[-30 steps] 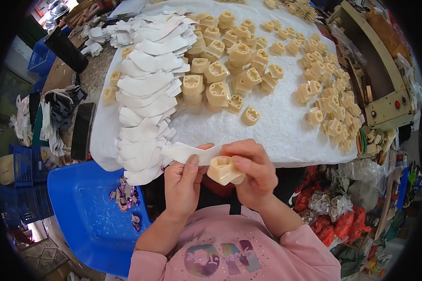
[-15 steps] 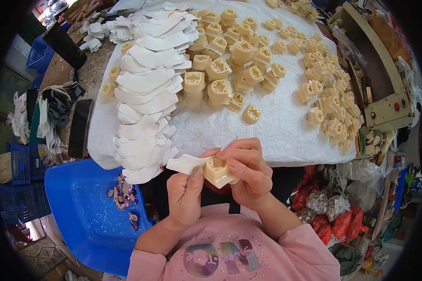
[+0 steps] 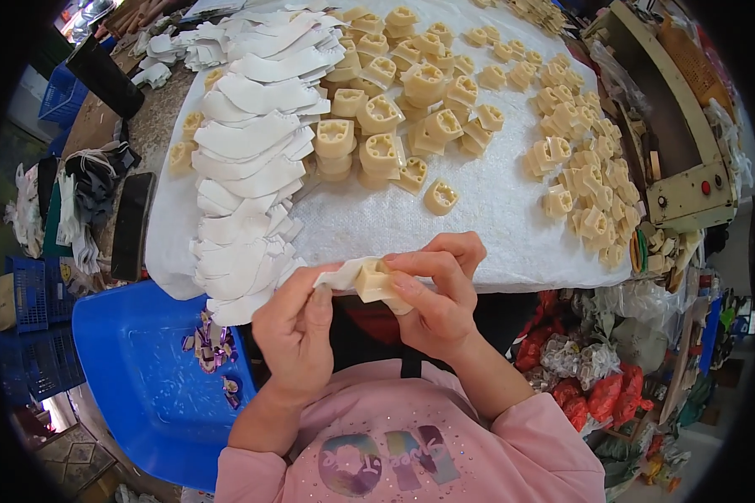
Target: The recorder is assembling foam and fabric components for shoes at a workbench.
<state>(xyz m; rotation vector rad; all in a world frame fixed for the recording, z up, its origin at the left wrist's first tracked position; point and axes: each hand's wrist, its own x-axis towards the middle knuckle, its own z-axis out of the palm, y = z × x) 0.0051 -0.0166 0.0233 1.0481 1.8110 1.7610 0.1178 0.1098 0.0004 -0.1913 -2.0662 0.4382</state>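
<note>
Just in front of the table's near edge, my right hand (image 3: 441, 295) grips a cream plastic shoe heel (image 3: 372, 285) between thumb and fingers, its hollowed end up. A white leather-like cover piece (image 3: 341, 275) lies against the heel's left and far side. My left hand (image 3: 298, 331) pinches the loose left end of that cover between thumb and forefinger, apart from the heel. The far side of the heel is hidden behind the fingers. On the table beyond, overlapping white cover pieces (image 3: 247, 138) run in a long row beside many cream heels (image 3: 383, 152).
A white woven sheet (image 3: 512, 201) covers the table, with smaller cream heels (image 3: 591, 184) heaped at the right. Lower left stands a blue plastic tub (image 3: 155, 377) with purple scraps inside. A phone (image 3: 132, 226) lies left, and a machine frame (image 3: 688, 201) stands right.
My left hand has drawn left, away from the heel, and now holds the cover's end. The heel has shifted slightly left and turned in my right hand.
</note>
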